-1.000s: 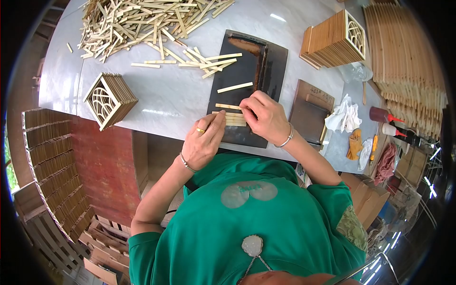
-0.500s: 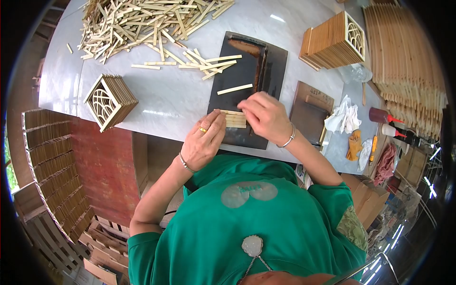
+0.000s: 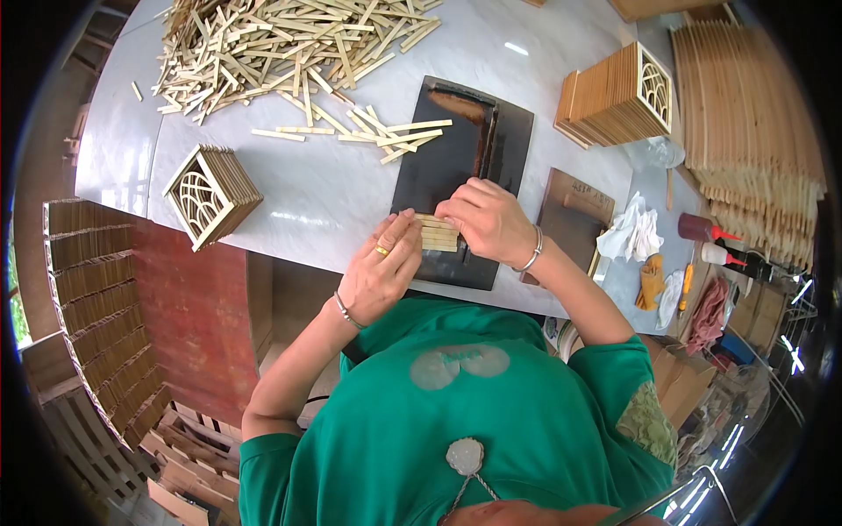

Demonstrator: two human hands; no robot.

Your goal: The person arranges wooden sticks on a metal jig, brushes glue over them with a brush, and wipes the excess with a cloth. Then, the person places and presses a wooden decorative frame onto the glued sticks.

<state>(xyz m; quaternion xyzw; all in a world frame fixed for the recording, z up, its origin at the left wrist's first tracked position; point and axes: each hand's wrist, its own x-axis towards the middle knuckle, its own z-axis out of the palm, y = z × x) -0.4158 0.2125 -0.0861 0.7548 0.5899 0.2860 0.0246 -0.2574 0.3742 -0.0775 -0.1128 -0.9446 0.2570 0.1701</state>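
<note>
Several short pale wooden strips (image 3: 438, 235) lie side by side in a small block at the near end of a dark board (image 3: 452, 162). My left hand (image 3: 383, 261) grips the left end of this block, fingers pressed together. At the other end, my right hand (image 3: 488, 221) is closed in a pinch on the strips by its far edge. Its fingertips partly hide the strips there. A rusty raised edge (image 3: 485, 131) runs along the board beyond my right hand. More loose strips (image 3: 399, 131) overlap the board's left side.
A large heap of strips (image 3: 272, 53) covers the far left. Stacked wooden house-shaped frames stand at left (image 3: 215, 195) and right (image 3: 614, 95). A second dark plate (image 3: 570, 206), white cloth (image 3: 631, 228) and glue bottles (image 3: 697, 228) lie right.
The loose strip that lay alone on the board is gone from that spot. My right hand has come down onto the block of strips. The whole view has shifted slightly.
</note>
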